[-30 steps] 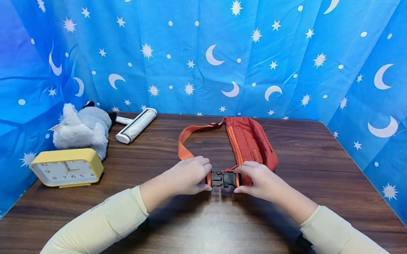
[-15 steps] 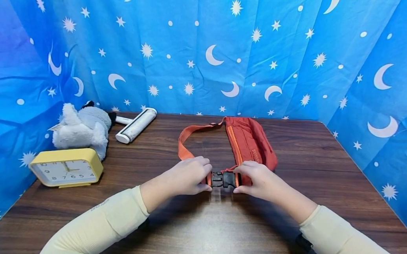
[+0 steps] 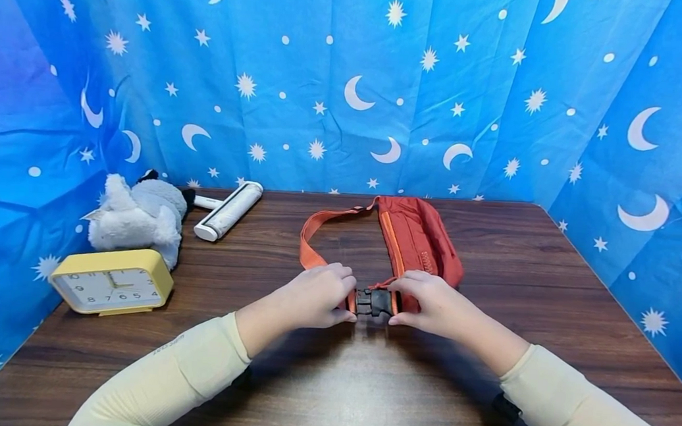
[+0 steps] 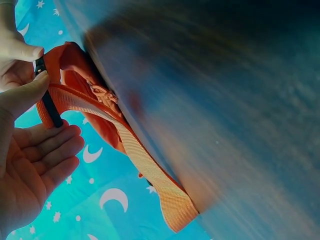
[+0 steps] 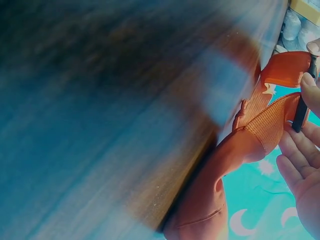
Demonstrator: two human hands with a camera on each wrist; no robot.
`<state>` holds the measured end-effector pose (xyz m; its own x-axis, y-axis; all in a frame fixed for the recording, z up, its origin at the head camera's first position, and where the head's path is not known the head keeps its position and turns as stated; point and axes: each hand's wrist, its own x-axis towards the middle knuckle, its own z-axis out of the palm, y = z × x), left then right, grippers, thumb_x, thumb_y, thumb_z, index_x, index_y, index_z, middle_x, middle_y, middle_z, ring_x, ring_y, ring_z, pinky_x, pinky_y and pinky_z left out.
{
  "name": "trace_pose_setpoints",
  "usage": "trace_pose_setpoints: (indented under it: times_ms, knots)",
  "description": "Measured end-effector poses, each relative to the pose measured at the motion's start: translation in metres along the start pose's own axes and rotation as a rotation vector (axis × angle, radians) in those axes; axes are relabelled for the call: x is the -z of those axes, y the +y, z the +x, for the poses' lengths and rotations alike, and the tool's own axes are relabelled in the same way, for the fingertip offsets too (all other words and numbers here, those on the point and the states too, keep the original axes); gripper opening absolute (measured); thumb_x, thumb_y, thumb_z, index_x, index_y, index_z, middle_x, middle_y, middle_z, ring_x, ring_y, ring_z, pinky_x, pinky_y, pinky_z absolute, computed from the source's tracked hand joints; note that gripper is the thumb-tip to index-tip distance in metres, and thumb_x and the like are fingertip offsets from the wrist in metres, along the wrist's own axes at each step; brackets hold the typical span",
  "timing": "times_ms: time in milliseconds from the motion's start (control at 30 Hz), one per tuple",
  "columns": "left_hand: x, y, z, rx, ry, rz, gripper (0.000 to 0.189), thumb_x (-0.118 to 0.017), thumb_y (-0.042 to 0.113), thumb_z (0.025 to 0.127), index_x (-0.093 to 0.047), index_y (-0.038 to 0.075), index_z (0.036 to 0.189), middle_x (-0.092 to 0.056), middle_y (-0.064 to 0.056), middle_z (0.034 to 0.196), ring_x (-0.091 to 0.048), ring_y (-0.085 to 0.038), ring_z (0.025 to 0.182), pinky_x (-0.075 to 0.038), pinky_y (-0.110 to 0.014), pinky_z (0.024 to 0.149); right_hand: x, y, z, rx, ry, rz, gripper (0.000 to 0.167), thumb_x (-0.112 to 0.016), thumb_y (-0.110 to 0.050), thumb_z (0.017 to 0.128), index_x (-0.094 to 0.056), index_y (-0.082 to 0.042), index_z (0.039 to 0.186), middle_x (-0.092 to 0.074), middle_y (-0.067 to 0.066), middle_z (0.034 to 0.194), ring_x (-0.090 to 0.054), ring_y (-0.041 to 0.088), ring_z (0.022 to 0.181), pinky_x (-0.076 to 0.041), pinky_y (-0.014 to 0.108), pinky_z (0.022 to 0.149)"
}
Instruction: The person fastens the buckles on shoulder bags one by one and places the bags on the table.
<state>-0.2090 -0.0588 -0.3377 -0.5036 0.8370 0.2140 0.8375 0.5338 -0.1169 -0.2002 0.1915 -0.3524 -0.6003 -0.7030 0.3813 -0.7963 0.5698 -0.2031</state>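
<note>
A red waist bag lies on the table with its orange strap looped to the left. Thumb and fingers of my left hand pinch the left half of its black side-release buckle. My right hand pinches the buckle's right half the same way. The two halves meet end to end, with the left one's prongs mostly inside the right one. In the left wrist view the buckle appears edge-on between thumb and fingers, webbing trailing from it. The right wrist view shows the right hand gripping its end.
On the left of the brown wooden table stands a yellow alarm clock. Behind it lies a grey plush toy, with a white lint roller beside that. A blue star-and-moon curtain encloses the back and sides.
The right hand has shifted slightly left, bringing its buckle half closer, so the gap between the halves has narrowed. The left hand has barely moved, and the bag has edged slightly left.
</note>
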Motion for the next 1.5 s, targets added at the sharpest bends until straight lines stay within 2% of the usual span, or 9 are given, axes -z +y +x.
trace_pose_setpoints:
  times_ms: [267,600,933,1500]
  knots:
    - [-0.0002,0.0015,0.0016,0.009,-0.009,0.017,0.036,-0.071,0.043,0.081,-0.060,0.009,0.087,-0.047,0.005,0.076,-0.043,-0.010,0.068,-0.037,-0.024,0.060,0.0006,-0.0015,0.0013,0.005,0.003,0.003,0.046,-0.081,-0.031,0.072,-0.065,-0.003,0.106,-0.062,0.004,0.099,-0.058,0.015,0.090,-0.049,0.035,0.079]
    - [-0.0011,0.0025,0.0024,-0.005,0.025,0.025,0.036,-0.070,0.042,0.081,-0.061,0.008,0.088,-0.049,0.004,0.076,-0.043,-0.011,0.069,-0.038,-0.025,0.062,0.0002,-0.0002,0.0023,0.039,0.017,0.006,0.043,-0.080,-0.028,0.074,-0.066,-0.003,0.105,-0.062,0.005,0.097,-0.058,0.015,0.087,-0.050,0.034,0.077]
    - [-0.0037,0.0025,0.0019,-0.038,0.089,0.042,0.033,-0.070,0.037,0.083,-0.060,0.006,0.087,-0.049,0.002,0.076,-0.044,-0.013,0.069,-0.040,-0.028,0.063,0.0001,-0.0001,0.0025,0.038,0.027,0.016,0.043,-0.080,-0.027,0.074,-0.065,-0.003,0.105,-0.062,0.005,0.099,-0.058,0.015,0.089,-0.049,0.034,0.077]
    - [-0.0044,0.0048,0.0007,-0.015,0.059,0.059,0.034,-0.066,0.036,0.087,-0.060,0.003,0.091,-0.047,0.000,0.077,-0.044,-0.014,0.070,-0.039,-0.027,0.065,-0.0003,-0.0013,0.0030,0.045,0.049,0.030,0.041,-0.080,-0.022,0.075,-0.065,-0.001,0.107,-0.061,0.005,0.099,-0.057,0.015,0.090,-0.049,0.033,0.077]
